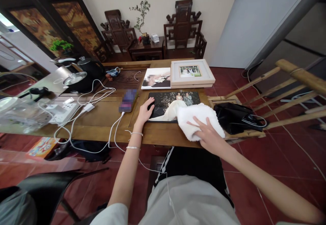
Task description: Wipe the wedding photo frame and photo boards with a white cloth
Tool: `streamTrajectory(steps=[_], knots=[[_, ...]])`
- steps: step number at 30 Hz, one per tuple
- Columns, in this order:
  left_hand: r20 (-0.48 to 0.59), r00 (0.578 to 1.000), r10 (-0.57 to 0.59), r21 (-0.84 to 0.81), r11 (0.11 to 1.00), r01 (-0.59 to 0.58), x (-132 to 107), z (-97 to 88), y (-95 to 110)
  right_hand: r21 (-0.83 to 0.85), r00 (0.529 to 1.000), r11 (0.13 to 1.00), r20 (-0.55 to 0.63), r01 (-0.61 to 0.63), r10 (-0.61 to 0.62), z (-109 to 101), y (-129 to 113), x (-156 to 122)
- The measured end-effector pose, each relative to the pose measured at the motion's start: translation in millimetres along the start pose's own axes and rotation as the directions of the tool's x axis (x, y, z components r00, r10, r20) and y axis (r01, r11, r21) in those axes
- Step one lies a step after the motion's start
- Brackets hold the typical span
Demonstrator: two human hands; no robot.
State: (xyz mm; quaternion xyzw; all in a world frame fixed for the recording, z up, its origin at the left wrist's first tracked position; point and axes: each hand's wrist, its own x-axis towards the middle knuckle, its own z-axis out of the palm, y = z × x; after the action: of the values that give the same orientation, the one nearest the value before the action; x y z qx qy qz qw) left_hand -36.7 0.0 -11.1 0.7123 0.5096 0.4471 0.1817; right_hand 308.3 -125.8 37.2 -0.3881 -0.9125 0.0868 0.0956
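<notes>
A dark wedding photo panel (165,104) lies flat near the table's front edge, showing a couple and a long white dress. My left hand (146,111) rests on its left edge with the fingers stretched out, holding nothing. Over the panel's lower right corner and past it spreads a fluffy white cloth (198,114). My right hand (206,132) has hold of this cloth from above, with some fingers spread on it and others partly sunk in its folds. The cloth hides that corner of the panel.
Behind the panel lie a white photo book (156,79) and a pale framed picture (192,71). Left are a phone (128,100), tangled white cables, a power strip (63,113) and a black kettle (89,67). A bamboo chair (277,92) holding a black bag (233,118) stands right.
</notes>
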Motion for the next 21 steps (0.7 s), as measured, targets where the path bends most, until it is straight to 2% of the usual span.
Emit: streamTrajectory(steps=[2, 5, 10, 16, 19, 21], knots=[[0.000, 1.000, -0.001, 0.000, 1.000, 0.001, 0, -0.2, 0, 0.014, 1.000, 1.000, 0.020, 0.015, -0.016, -2, -1, -3], [0.008, 1.000, 0.000, 0.010, 1.000, 0.000, 0, -1.1, 1, 0.046, 1.000, 0.999, 0.012, -0.014, 0.014, -7, 9, 8], [0.014, 1.000, 0.003, 0.014, 1.000, -0.003, 0, -2.2, 1, 0.023, 0.993, 0.993, -0.009, -0.118, 0.119, -17, 47, 57], [0.011, 1.000, -0.006, -0.002, 1.000, 0.006, 0, -2.6, 1, -0.005, 0.988, 0.989, -0.045, -0.146, 0.145, -30, 94, 122], [0.012, 1.000, -0.004, -0.014, 1.000, 0.004, -1, -2.7, 1, 0.017, 0.983, 0.987, -0.084, -0.162, 0.163, -30, 110, 137], [0.014, 1.000, -0.003, -0.017, 1.000, 0.003, -1, -2.5, 1, 0.017, 0.980, 0.985, -0.101, -0.172, 0.173, -25, 113, 137]])
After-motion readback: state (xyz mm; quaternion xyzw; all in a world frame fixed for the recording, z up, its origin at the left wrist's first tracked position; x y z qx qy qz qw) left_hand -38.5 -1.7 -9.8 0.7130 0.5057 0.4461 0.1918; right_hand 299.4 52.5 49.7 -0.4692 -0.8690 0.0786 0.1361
